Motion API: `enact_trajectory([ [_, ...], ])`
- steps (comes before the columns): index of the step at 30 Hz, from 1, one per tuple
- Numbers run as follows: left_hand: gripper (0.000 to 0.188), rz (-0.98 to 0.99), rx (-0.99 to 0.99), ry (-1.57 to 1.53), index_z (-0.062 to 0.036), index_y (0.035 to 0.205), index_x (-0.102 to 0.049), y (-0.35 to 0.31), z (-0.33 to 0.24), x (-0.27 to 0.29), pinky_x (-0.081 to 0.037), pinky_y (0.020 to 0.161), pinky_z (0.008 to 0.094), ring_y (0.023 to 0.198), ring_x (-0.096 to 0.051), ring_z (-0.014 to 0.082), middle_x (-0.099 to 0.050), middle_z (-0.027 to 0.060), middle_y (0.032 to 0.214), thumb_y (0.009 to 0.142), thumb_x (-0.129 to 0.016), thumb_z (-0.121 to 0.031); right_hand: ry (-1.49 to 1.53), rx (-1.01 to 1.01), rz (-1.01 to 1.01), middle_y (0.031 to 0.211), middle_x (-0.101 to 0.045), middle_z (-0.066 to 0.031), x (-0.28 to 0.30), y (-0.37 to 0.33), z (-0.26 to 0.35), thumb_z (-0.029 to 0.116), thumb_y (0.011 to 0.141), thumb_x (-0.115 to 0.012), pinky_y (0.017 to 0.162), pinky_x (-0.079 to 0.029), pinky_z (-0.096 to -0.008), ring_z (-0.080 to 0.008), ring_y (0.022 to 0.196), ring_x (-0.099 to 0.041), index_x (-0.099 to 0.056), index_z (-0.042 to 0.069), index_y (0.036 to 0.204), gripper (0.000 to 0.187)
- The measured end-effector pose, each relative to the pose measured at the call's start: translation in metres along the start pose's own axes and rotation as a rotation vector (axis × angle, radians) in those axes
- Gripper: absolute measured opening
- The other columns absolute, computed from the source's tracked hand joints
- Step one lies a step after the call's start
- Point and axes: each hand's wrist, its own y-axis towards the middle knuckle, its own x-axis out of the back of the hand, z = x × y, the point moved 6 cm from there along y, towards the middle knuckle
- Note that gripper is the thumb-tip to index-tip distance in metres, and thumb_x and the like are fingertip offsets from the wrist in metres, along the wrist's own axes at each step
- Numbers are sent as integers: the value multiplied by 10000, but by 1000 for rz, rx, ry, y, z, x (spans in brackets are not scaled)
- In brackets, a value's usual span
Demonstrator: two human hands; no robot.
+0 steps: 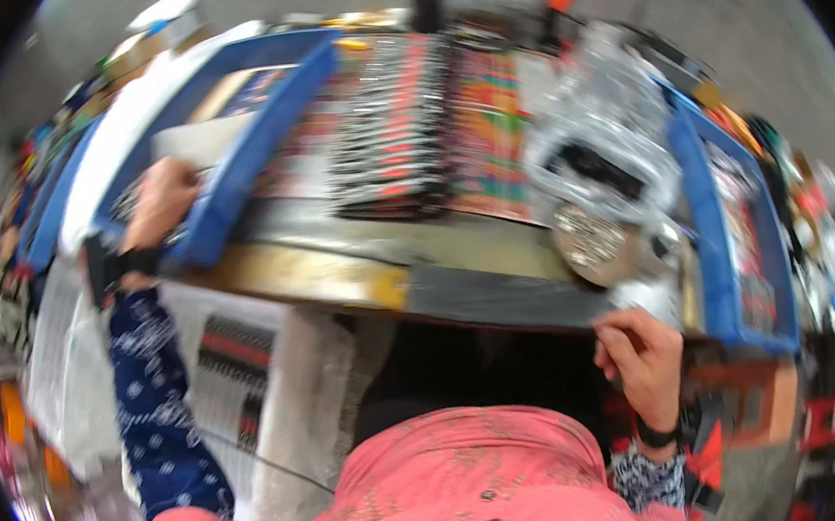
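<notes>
My left hand (162, 200) reaches into the long blue tray (236, 200) at the left, its fingers curled down beside a pale card (200, 141). Blur and the angle hide what the fingers close on, if anything. My right hand (643, 354) is at the table's front edge at the right, fingers curled and thumb drawn in. Whatever lies inside that curl cannot be made out. Between the hands, farther back on the table, lies a stack of black-and-red packaged strips (390, 132). A multicoloured printed sheet (488, 133) lies right of it.
A clear plastic bag (606, 132) with something dark inside sits at the right. Near it is a round container of small metallic pieces (591, 239). A second blue tray (736, 230) stands on the far right. Packed black-and-red items (237, 368) lie in a white-lined container below left.
</notes>
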Motion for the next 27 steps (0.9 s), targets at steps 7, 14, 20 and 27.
enact_trajectory([
  [7,167,-57,8,-30,34,841,-605,5,39,-5,-456,632,391,716,-589,291,-578,189,802,785,-670,-109,-264,142,-273,687,-613,-83,89,-9,12,51,885,-635,546,-450,-255,-103,584,-569,-644,-35,895,86],
  [14,153,22,161,-560,1,1021,-589,8,60,-6,-388,515,192,572,-484,47,-562,5,709,901,-580,-92,-607,122,-537,627,-596,-118,203,1,-6,133,885,-618,550,-440,-293,-155,559,-578,-634,-40,874,174],
  [20,231,-261,150,-681,19,1164,-590,0,62,10,-441,578,184,643,-534,49,-623,30,856,967,-567,-99,-842,69,-390,787,-663,-197,253,28,-47,154,845,-612,687,-493,-406,-358,760,-651,-664,-13,888,180],
  [27,219,-283,-22,-861,-17,1172,-599,-19,-31,41,-420,546,146,649,-544,34,-613,18,886,1000,-521,-127,-957,92,-92,1010,-667,-225,261,51,-75,140,834,-569,873,-481,-426,-382,985,-622,-659,3,1053,273],
])
